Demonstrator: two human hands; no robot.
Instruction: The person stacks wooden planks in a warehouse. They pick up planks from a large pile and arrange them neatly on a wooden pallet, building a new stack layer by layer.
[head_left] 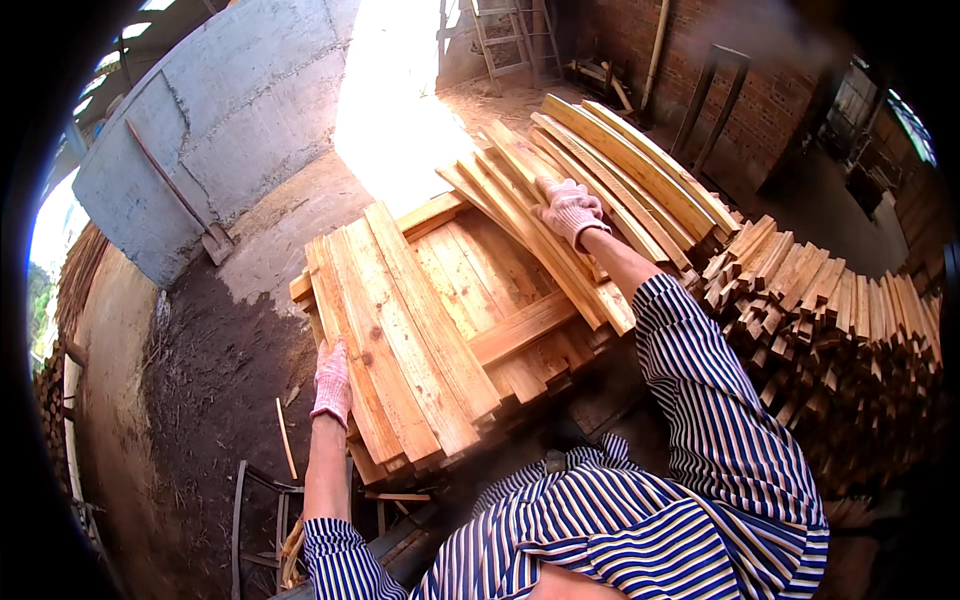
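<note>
Both hands wear pale pink knitted gloves. Flat against the outer left edge of several pale planks (385,335) rests my left hand (332,382), its fingers stretched along the wood. These planks lie side by side on top of a stack of boards (465,275). At the right of the stack, my right hand (573,211) is closed over the upper part of some narrow wooden boards (535,235), which lean at a slant. Its fingertips are partly hidden by the wood. A crosswise wooden batten (523,328) lies on the stack between the two groups.
Longer boards (640,160) are piled just beyond my right hand. A big heap of short wooden strips (830,295) stands at the right. A shovel (215,243) leans on the grey wall (255,110). Metal framing (262,490) is at the lower left, and a ladder (500,40) stands far back.
</note>
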